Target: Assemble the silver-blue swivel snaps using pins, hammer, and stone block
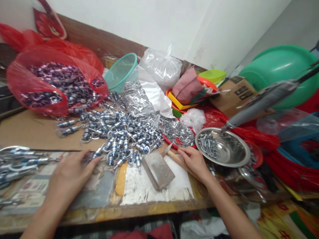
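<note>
My left hand (pixel 71 171) is over the front left of the bench, thumb and forefinger closed on a silver-and-blue metal fitting (pixel 98 151). A loose pile of similar fittings (pixel 124 132), many with rings, spreads just beyond it. My right hand (pixel 193 160) is above the wooden handle of a hammer (pixel 174 157), its fingertips pinched at the edge of a red plate (pixel 171 141) of small flat metal pieces (pixel 176 129). Whatever those fingertips hold is too small to make out. Between my hands lies a worn metal block (pixel 158 171).
A steel bowl of pins (pixel 230 149) stands right of my right hand, a grey tool (pixel 261 103) slanting above it. Behind are a red bag of fittings (pixel 59 83), a green basket (pixel 121 71), a clear bag (pixel 161 66) and a carton (pixel 236 94). More fittings (pixel 20 166) lie far left.
</note>
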Demonstrator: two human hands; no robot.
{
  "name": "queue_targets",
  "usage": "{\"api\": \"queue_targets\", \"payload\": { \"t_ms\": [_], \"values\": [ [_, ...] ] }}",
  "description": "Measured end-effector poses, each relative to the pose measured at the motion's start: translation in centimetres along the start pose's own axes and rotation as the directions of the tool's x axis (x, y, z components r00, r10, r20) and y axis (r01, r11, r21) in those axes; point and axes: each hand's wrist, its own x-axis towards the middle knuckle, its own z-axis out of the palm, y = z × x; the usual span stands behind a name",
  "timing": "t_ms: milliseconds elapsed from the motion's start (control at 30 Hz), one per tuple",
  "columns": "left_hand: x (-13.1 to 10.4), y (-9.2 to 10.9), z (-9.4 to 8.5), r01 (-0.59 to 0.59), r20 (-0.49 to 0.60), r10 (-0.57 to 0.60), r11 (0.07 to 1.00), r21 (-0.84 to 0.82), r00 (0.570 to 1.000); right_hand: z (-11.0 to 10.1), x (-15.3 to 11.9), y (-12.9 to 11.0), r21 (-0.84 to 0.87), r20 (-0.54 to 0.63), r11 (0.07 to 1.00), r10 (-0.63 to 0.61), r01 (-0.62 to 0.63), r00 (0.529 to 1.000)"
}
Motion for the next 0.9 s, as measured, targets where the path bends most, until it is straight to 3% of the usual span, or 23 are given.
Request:
{"api": "queue_targets", "payload": {
  "t_ms": [100,233,367,467,600,733,800,900],
  "values": [
    [0.2,0.3,1.5,0.014,-0.019,-0.009,0.960,0.278,1.000,0.5,3.2,1.1,-0.046,-0.090,0.996,0.072,-0.076,0.993],
    [-0.4,0.2,0.8,0.106,-0.098,-0.081,0.953,0.285,0.992,2.0,6.1,1.8,-0.059,-0.049,0.994,0.094,-0.097,0.994],
    [-1.3,1.3,-0.9,0.213,-0.160,-0.201,0.975,0.060,0.966,3.1,6.6,1.1,-0.030,-0.058,0.995,0.088,-0.090,0.994],
    [-2.0,3.5,-0.8,0.189,-0.131,-0.221,0.958,-0.217,0.967,3.0,6.0,0.8,-0.005,-0.107,0.995,0.100,-0.101,0.989],
    [-3.0,7.4,2.0,0.014,0.005,-0.014,0.837,-0.547,1.000,2.1,5.6,0.9,0.041,-0.227,0.990,0.137,-0.132,0.964],
    [-3.5,10.1,5.0,-0.003,0.175,0.162,0.742,-0.670,0.971,0.9,5.3,0.2,0.116,-0.317,0.990,0.115,-0.082,0.941],
    [-3.6,10.5,5.9,0.010,0.196,0.166,0.740,-0.672,0.966,0.6,4.4,-1.3,0.174,-0.307,0.984,0.085,-0.032,0.948],
    [-3.6,10.3,6.7,0.088,0.214,0.082,0.730,-0.678,0.973,0.4,1.6,-4.7,0.273,-0.256,0.959,0.002,0.070,0.967]
  ]
}}
